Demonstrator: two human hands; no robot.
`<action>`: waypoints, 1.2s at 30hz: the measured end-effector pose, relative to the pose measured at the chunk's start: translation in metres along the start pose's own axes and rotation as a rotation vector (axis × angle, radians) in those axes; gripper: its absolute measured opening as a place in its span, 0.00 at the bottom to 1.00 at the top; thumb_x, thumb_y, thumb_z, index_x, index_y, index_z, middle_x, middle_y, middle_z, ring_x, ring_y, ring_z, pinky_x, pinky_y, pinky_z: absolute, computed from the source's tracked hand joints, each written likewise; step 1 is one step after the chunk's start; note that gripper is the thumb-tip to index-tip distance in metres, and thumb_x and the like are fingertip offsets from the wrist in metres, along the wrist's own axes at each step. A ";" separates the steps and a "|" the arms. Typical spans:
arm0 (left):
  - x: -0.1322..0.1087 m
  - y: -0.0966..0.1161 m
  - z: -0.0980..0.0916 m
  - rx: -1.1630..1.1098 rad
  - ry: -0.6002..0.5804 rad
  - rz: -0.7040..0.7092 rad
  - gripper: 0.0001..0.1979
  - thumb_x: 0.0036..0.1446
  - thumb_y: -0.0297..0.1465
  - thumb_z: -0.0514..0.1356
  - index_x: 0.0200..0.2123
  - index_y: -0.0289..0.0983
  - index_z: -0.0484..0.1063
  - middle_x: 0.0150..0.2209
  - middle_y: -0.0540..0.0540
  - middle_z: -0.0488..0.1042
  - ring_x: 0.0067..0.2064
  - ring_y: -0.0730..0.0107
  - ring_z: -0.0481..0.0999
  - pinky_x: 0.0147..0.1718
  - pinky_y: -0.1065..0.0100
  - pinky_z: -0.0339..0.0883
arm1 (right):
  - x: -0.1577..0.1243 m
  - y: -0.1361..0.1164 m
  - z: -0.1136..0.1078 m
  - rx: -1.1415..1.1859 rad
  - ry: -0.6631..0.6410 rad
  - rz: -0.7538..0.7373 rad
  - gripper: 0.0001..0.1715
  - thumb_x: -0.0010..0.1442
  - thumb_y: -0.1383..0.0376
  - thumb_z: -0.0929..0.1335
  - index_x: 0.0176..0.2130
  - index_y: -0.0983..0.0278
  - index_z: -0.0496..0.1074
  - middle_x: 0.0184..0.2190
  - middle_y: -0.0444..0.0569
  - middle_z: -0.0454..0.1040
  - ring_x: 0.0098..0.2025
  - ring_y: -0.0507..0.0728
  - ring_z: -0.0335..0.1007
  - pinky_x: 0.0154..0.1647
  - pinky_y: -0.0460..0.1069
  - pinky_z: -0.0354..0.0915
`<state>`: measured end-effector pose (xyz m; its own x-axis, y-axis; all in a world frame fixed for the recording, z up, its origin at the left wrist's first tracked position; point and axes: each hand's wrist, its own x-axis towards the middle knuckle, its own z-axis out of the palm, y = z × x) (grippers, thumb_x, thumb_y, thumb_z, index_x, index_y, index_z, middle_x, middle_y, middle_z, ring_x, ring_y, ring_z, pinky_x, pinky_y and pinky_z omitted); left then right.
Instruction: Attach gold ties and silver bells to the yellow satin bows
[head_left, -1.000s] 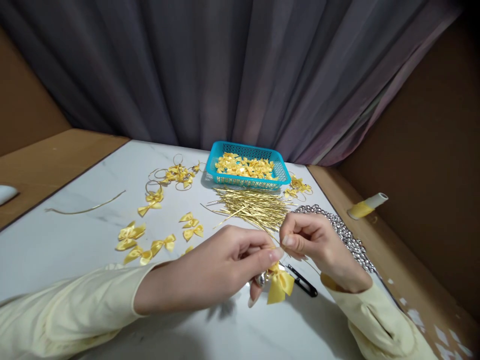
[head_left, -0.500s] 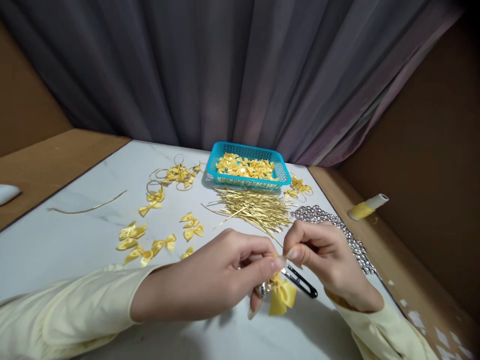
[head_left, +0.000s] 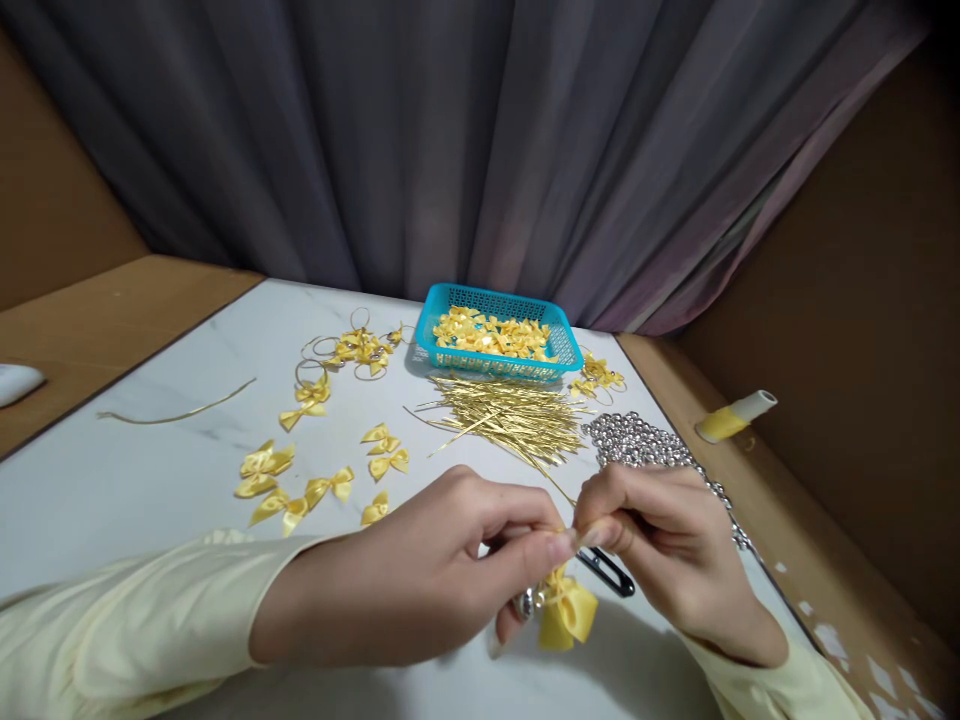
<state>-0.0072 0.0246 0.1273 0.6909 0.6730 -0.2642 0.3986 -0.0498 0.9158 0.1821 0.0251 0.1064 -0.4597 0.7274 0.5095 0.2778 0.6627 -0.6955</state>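
My left hand (head_left: 457,570) is closed, thumb and fingers pinching a yellow satin bow (head_left: 568,612) that hangs below its fingertips. Beside the bow, a shiny silver bell (head_left: 525,603) shows under the left thumb. Thumb and forefinger of my right hand (head_left: 660,545) are pinched together, touching the left fingertips; whatever they grip is hidden. Behind the fingers lies a black tool with a long loop-shaped handle (head_left: 611,573), partly covered. Just beyond both hands spreads a pile of gold ties (head_left: 517,418), one strand reaching toward the right fingertips.
A blue basket (head_left: 574,360) of yellow bows stands at the back. Several loose bows (head_left: 330,486) lie on the left, near finished-looking bows with gold loops (head_left: 360,348). Silver bells (head_left: 637,437) are heaped on the right. A white tube with yellow wrapping (head_left: 735,417) lies beyond the table edge.
Both hands have come slightly lower, and the right fingers have closed in tighter against the left fingertips. The hanging bow has dropped a little, and the right hand covers more of the black tool.
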 end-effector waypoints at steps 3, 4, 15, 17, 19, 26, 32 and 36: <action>-0.001 0.004 -0.002 0.008 -0.008 0.006 0.17 0.61 0.38 0.46 0.26 0.35 0.65 0.20 0.54 0.64 0.23 0.78 0.66 0.22 0.78 0.57 | -0.003 -0.001 0.000 -0.046 -0.005 -0.037 0.11 0.56 0.73 0.62 0.23 0.65 0.62 0.15 0.41 0.62 0.16 0.47 0.53 0.18 0.43 0.50; -0.001 0.006 -0.003 0.010 -0.020 -0.002 0.16 0.61 0.37 0.46 0.26 0.35 0.65 0.20 0.54 0.64 0.24 0.78 0.66 0.22 0.78 0.57 | -0.003 -0.001 0.000 -0.060 0.000 -0.054 0.10 0.55 0.74 0.61 0.23 0.65 0.62 0.16 0.42 0.63 0.16 0.47 0.54 0.18 0.43 0.51; 0.002 0.003 -0.003 0.069 0.044 0.049 0.16 0.60 0.38 0.48 0.26 0.36 0.65 0.18 0.56 0.62 0.20 0.80 0.64 0.20 0.79 0.56 | -0.001 0.006 -0.002 0.187 -0.033 0.103 0.11 0.57 0.69 0.65 0.23 0.65 0.65 0.15 0.39 0.59 0.16 0.45 0.50 0.16 0.42 0.47; 0.004 0.003 -0.005 0.010 0.043 0.054 0.15 0.60 0.38 0.49 0.26 0.35 0.65 0.18 0.56 0.61 0.20 0.81 0.64 0.19 0.79 0.56 | 0.001 0.013 -0.001 0.387 -0.079 0.242 0.11 0.58 0.66 0.65 0.25 0.65 0.65 0.14 0.38 0.58 0.16 0.45 0.50 0.15 0.42 0.47; 0.007 0.004 -0.007 -0.076 0.028 0.062 0.14 0.60 0.36 0.49 0.26 0.35 0.65 0.19 0.56 0.61 0.20 0.81 0.65 0.20 0.79 0.57 | 0.002 0.019 0.001 0.537 -0.126 0.353 0.12 0.60 0.63 0.64 0.26 0.65 0.64 0.15 0.39 0.61 0.16 0.45 0.52 0.15 0.41 0.48; 0.013 0.003 -0.014 -0.298 -0.026 0.058 0.14 0.61 0.32 0.48 0.23 0.34 0.62 0.17 0.56 0.60 0.20 0.81 0.56 0.22 0.76 0.51 | 0.010 0.022 0.003 0.605 -0.150 0.444 0.15 0.61 0.60 0.63 0.26 0.65 0.63 0.17 0.39 0.60 0.17 0.44 0.49 0.15 0.41 0.47; 0.014 -0.004 -0.015 -0.426 -0.050 0.060 0.13 0.60 0.30 0.48 0.23 0.34 0.60 0.16 0.56 0.58 0.19 0.79 0.47 0.20 0.72 0.43 | 0.010 0.023 0.003 0.577 -0.156 0.438 0.16 0.61 0.59 0.63 0.25 0.66 0.62 0.17 0.39 0.59 0.18 0.45 0.49 0.16 0.41 0.45; 0.014 -0.003 -0.015 -0.472 -0.076 0.067 0.13 0.60 0.29 0.47 0.22 0.34 0.60 0.16 0.56 0.56 0.19 0.78 0.45 0.20 0.71 0.40 | 0.008 0.021 0.006 0.525 -0.087 0.401 0.16 0.61 0.59 0.63 0.25 0.65 0.62 0.16 0.38 0.58 0.17 0.45 0.48 0.16 0.42 0.46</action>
<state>-0.0083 0.0454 0.1254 0.7547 0.6231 -0.2053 0.0468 0.2610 0.9642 0.1790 0.0437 0.0930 -0.4790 0.8678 0.1320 0.0042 0.1526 -0.9883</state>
